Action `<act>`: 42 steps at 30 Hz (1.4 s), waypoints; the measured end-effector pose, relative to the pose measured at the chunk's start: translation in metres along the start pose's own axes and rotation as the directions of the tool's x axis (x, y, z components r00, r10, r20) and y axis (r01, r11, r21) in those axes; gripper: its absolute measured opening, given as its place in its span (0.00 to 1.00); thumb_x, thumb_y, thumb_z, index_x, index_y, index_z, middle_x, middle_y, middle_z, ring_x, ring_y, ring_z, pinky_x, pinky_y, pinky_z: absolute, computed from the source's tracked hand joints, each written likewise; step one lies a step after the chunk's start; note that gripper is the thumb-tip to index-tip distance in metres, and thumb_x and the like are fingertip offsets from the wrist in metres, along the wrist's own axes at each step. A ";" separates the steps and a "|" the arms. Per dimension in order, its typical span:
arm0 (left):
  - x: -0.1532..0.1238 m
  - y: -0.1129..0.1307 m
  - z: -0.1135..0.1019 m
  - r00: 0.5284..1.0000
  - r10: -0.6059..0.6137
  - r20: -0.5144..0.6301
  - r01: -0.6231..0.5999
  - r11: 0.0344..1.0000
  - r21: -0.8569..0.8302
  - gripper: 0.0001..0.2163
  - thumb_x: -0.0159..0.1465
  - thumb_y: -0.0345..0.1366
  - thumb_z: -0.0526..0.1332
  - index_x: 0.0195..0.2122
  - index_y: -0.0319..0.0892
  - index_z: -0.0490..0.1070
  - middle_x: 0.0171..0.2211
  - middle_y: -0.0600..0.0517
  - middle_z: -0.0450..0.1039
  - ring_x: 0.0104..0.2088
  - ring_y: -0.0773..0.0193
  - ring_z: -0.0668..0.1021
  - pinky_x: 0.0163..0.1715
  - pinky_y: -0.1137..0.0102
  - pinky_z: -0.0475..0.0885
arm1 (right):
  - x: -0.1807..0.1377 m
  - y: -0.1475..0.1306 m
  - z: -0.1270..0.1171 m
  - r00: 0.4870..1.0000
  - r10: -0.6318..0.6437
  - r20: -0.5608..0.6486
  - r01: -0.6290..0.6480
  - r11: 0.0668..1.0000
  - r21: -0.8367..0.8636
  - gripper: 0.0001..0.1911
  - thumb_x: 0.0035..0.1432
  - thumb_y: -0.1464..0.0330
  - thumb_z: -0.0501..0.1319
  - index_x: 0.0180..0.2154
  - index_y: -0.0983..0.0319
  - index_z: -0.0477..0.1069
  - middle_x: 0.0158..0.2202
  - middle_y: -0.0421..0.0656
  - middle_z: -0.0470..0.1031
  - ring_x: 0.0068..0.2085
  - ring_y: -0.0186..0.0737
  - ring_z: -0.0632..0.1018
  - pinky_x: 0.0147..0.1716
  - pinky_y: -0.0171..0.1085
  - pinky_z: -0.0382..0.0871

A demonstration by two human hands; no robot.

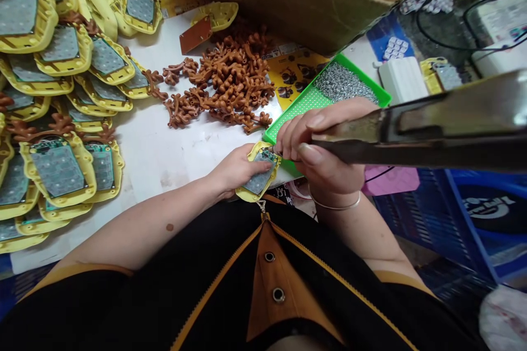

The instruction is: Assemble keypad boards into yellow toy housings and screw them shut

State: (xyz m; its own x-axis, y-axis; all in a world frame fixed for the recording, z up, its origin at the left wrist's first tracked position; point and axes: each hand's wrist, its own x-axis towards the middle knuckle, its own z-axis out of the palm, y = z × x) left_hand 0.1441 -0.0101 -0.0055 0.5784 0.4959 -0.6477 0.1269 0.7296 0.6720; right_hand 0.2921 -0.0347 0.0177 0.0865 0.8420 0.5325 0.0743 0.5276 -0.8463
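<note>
My left hand (235, 169) is closed on a yellow plastic shell (258, 182) with a green circuit board and a grey panel inside, its thumb lying over the panel. My right hand (331, 156) wraps round a dark powered screwdriver (415, 126), which comes in from the right. The driver's tip meets the shell's upper right part, where the board shows; whether a screw sits under it is too small to tell. Just beyond my right hand, a green perforated tray (294, 101) holds a heap of small silvery screws (343, 83).
Brown antler-shaped pieces (230, 79) lie heaped mid-table. Stacked yellow shells with boards (60, 170), some with antlers fitted, fill the left side. A cardboard box (280, 0) stands at the back. A blue crate (457, 219) is at the right.
</note>
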 end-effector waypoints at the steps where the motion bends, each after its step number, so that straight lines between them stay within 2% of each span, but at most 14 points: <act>1: 0.000 0.001 0.000 1.000 -0.015 0.005 0.015 1.000 -0.018 0.11 0.54 0.26 0.67 0.37 0.40 0.69 0.28 0.54 0.75 0.26 0.66 0.76 0.33 0.68 0.73 | 0.004 -0.007 0.000 0.996 -0.090 -0.025 0.091 0.994 0.054 0.09 0.56 0.59 0.66 0.39 0.49 0.70 0.23 0.34 0.69 0.19 0.35 0.69 0.18 0.39 0.69; 3: -0.001 0.001 0.000 0.999 -0.035 0.002 0.035 0.998 -0.046 0.10 0.54 0.27 0.67 0.36 0.40 0.69 0.27 0.53 0.75 0.25 0.66 0.77 0.31 0.68 0.73 | 0.013 -0.017 -0.002 0.973 -0.204 -0.104 0.215 0.971 0.107 0.07 0.54 0.65 0.66 0.37 0.51 0.73 0.20 0.32 0.66 0.17 0.34 0.68 0.15 0.37 0.67; 5: -0.001 0.001 0.000 0.999 -0.042 -0.007 0.042 0.998 -0.055 0.09 0.55 0.27 0.67 0.36 0.40 0.69 0.27 0.52 0.76 0.25 0.65 0.77 0.30 0.68 0.74 | 0.019 -0.019 -0.009 0.959 -0.208 -0.191 0.226 0.971 0.075 0.07 0.53 0.65 0.68 0.36 0.50 0.73 0.18 0.32 0.63 0.17 0.33 0.67 0.15 0.37 0.65; 8: -0.002 0.001 -0.001 0.999 -0.047 -0.004 0.046 0.997 -0.065 0.10 0.54 0.28 0.68 0.36 0.40 0.70 0.28 0.50 0.77 0.26 0.63 0.78 0.29 0.67 0.75 | 0.020 -0.002 -0.025 0.932 -0.174 -0.316 0.189 0.982 0.017 0.10 0.51 0.61 0.71 0.35 0.48 0.72 0.19 0.31 0.60 0.16 0.33 0.65 0.14 0.36 0.62; 10: -0.002 0.000 -0.001 0.999 -0.046 -0.003 0.045 0.996 -0.071 0.11 0.53 0.28 0.68 0.36 0.40 0.70 0.28 0.49 0.77 0.26 0.63 0.79 0.29 0.67 0.75 | 0.017 0.014 -0.035 0.908 -0.142 -0.395 0.138 0.990 -0.037 0.14 0.49 0.58 0.72 0.35 0.49 0.71 0.21 0.32 0.62 0.17 0.32 0.65 0.15 0.36 0.62; 12: -0.002 0.001 -0.001 0.999 -0.049 -0.004 0.049 0.996 -0.071 0.11 0.53 0.28 0.69 0.36 0.40 0.70 0.28 0.49 0.78 0.26 0.62 0.79 0.29 0.66 0.76 | 0.014 0.029 -0.040 0.897 -0.114 -0.426 0.094 0.993 -0.067 0.18 0.48 0.54 0.72 0.36 0.50 0.69 0.23 0.32 0.64 0.17 0.32 0.66 0.17 0.37 0.63; 15: -0.002 0.002 -0.001 0.998 -0.062 -0.013 0.061 0.996 -0.059 0.12 0.53 0.28 0.69 0.38 0.40 0.71 0.28 0.49 0.78 0.26 0.62 0.79 0.29 0.67 0.76 | 0.013 0.041 -0.040 0.906 -0.082 -0.414 0.065 0.996 -0.056 0.18 0.50 0.52 0.71 0.37 0.51 0.68 0.22 0.32 0.63 0.18 0.32 0.67 0.20 0.38 0.66; 23: -0.002 0.007 0.001 0.995 -0.101 -0.025 0.100 0.993 -0.056 0.13 0.54 0.27 0.69 0.39 0.39 0.70 0.28 0.50 0.78 0.26 0.64 0.78 0.29 0.68 0.75 | 0.016 0.042 -0.036 0.919 -0.076 -0.387 0.093 0.995 0.026 0.15 0.50 0.54 0.72 0.34 0.53 0.71 0.18 0.31 0.59 0.15 0.30 0.65 0.16 0.35 0.65; 28: -0.002 0.005 0.000 0.997 -0.079 -0.020 0.077 0.995 -0.067 0.14 0.52 0.28 0.70 0.40 0.39 0.70 0.30 0.50 0.78 0.26 0.64 0.78 0.29 0.69 0.75 | 0.014 0.044 -0.036 0.919 -0.076 -0.387 0.071 0.997 -0.029 0.16 0.50 0.51 0.71 0.35 0.52 0.73 0.18 0.31 0.60 0.15 0.30 0.64 0.16 0.35 0.64; 32: -0.005 0.003 -0.005 0.998 -0.036 -0.056 0.030 0.994 -0.108 0.16 0.52 0.29 0.71 0.41 0.38 0.70 0.32 0.50 0.78 0.28 0.64 0.79 0.31 0.68 0.76 | 0.013 0.044 -0.037 0.920 -0.084 -0.383 0.069 0.996 -0.052 0.14 0.51 0.54 0.71 0.36 0.52 0.73 0.19 0.32 0.62 0.16 0.30 0.64 0.17 0.35 0.62; 35: -0.007 0.001 -0.008 0.993 0.009 -0.120 -0.030 0.985 -0.172 0.19 0.50 0.31 0.72 0.42 0.39 0.70 0.33 0.50 0.78 0.28 0.64 0.80 0.34 0.66 0.77 | 0.014 0.033 -0.036 0.902 -0.116 -0.416 0.110 0.993 -0.039 0.12 0.51 0.57 0.71 0.36 0.51 0.74 0.19 0.33 0.62 0.16 0.32 0.64 0.16 0.37 0.61; 38: -0.007 -0.002 -0.008 0.975 0.089 -0.203 -0.129 0.973 -0.192 0.21 0.49 0.32 0.73 0.42 0.39 0.69 0.32 0.52 0.78 0.28 0.65 0.79 0.35 0.65 0.77 | 0.013 0.009 -0.029 0.877 -0.145 -0.458 0.155 0.988 -0.015 0.11 0.50 0.58 0.72 0.34 0.49 0.72 0.18 0.32 0.60 0.16 0.33 0.62 0.16 0.38 0.62; 40: -0.006 -0.003 -0.007 0.960 0.141 -0.241 -0.190 0.962 -0.197 0.20 0.49 0.31 0.73 0.42 0.39 0.69 0.31 0.53 0.77 0.29 0.64 0.78 0.36 0.65 0.77 | 0.008 -0.009 -0.020 0.903 -0.118 -0.414 0.159 0.985 0.067 0.09 0.51 0.61 0.71 0.32 0.51 0.72 0.17 0.32 0.60 0.15 0.33 0.61 0.16 0.38 0.62; 42: -0.005 -0.005 -0.006 0.949 0.171 -0.264 -0.228 0.953 -0.201 0.19 0.50 0.30 0.71 0.42 0.38 0.69 0.31 0.53 0.77 0.29 0.64 0.78 0.36 0.66 0.77 | 0.001 -0.023 -0.010 0.946 -0.088 -0.312 0.148 0.973 0.175 0.07 0.53 0.65 0.70 0.33 0.52 0.73 0.17 0.32 0.61 0.16 0.32 0.64 0.16 0.37 0.63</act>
State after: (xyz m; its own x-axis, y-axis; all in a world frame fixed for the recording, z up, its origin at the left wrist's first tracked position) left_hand 0.1359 -0.0132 -0.0078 0.3583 0.7200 -0.5943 -0.1727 0.6767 0.7157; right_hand 0.3001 -0.0471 0.0379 0.3853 0.7149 0.5835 -0.0891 0.6581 -0.7476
